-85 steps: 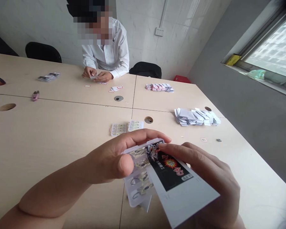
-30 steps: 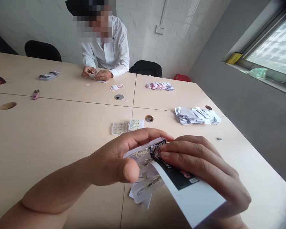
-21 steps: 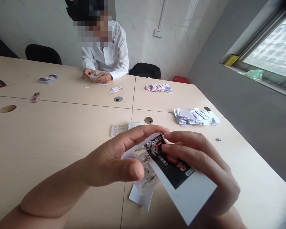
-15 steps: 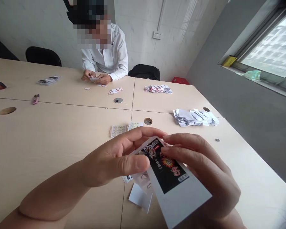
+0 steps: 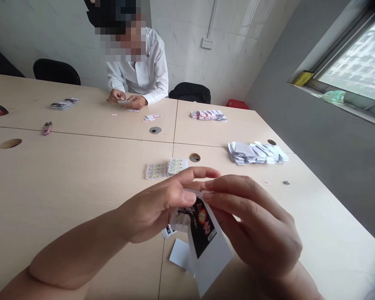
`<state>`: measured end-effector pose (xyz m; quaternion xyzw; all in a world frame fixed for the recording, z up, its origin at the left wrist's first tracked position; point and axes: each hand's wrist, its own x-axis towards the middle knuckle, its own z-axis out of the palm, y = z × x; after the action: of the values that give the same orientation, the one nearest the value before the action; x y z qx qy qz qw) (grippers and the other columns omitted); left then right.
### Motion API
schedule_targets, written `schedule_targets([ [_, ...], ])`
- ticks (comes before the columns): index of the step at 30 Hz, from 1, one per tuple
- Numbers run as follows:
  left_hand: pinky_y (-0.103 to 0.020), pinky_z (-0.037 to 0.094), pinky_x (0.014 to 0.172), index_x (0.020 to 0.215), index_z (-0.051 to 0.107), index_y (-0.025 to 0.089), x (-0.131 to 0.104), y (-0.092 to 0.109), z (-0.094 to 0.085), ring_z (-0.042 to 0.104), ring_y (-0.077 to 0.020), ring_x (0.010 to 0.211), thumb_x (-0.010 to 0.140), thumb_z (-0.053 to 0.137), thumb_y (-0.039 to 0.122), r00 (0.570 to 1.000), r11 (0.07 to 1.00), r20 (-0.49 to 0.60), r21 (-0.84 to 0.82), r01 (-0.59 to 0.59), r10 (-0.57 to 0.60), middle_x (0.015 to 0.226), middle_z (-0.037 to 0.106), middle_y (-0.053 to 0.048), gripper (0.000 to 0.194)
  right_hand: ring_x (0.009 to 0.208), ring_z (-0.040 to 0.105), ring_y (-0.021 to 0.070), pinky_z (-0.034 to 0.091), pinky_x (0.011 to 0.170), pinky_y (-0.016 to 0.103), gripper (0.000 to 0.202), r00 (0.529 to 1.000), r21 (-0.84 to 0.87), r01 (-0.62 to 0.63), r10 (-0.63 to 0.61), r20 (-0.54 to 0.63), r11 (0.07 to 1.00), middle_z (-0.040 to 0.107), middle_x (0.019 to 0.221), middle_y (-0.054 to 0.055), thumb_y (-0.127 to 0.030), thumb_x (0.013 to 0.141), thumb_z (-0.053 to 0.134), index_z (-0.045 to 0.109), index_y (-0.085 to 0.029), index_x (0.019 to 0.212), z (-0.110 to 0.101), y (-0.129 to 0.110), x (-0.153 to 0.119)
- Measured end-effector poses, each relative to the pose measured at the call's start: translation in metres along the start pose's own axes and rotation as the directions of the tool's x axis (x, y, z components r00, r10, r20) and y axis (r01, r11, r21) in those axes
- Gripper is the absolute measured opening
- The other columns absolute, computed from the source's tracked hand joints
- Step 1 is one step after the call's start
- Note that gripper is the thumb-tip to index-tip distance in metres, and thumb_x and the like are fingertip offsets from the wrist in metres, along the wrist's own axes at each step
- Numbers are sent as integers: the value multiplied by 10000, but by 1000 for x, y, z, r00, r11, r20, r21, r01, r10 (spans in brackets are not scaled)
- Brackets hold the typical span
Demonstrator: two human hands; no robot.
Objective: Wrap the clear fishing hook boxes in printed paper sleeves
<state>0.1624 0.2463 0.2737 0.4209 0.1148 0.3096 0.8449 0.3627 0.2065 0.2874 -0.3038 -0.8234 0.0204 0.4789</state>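
Clamping a printed card (image 5: 206,248) to a clear box (image 5: 180,223), left hand (image 5: 158,206) curls; right hand (image 5: 259,223) touches card, grip unclear.

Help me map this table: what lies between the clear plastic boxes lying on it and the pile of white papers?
A round hole in the pale wood-coloured tabletop, nearer the boxes than the papers, as the head view shows.

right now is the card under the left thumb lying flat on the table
No, the left hand holds the card against the clear box, raised off the table.
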Motion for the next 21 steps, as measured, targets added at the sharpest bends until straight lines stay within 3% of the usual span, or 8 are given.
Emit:
schedule_targets([
  [5,-227,493,872,1331,671,288,2,2,-1,642,-155,1005,874,681,278,996,992,55,-99,72,-67,1107,701,-20,457,1037,726,194,623,903,287,352,997,8,-13,13,-77,1000,735,1125,37,61,900,599,702,-188,1127,6,0,3],
  [9,-226,537,852,1388,625,326,4,1,-2,686,-161,1009,874,702,256,993,990,90,-114,82,-72,1156,700,-18,524,959,732,193,649,839,302,340,988,23,-50,53,-145,998,729,1096,52,36,852,690,715,-179,1114,9,0,2],
  [13,-253,590,774,1446,546,397,0,-2,-4,732,-166,890,965,628,307,992,999,121,-40,37,-32,1069,720,-14,496,983,704,164,644,849,265,382,989,37,-34,39,-145,999,717,1109,62,29,796,759,705,-140,1134,9,1,1],
  [21,-270,588,755,1452,553,334,-2,-4,-8,721,-163,840,1066,436,379,997,989,60,137,-60,52,1162,721,-57,405,1015,696,157,626,863,276,351,992,50,-15,21,-127,999,709,1122,76,54,838,693,689,-131,1137,9,1,2],
])
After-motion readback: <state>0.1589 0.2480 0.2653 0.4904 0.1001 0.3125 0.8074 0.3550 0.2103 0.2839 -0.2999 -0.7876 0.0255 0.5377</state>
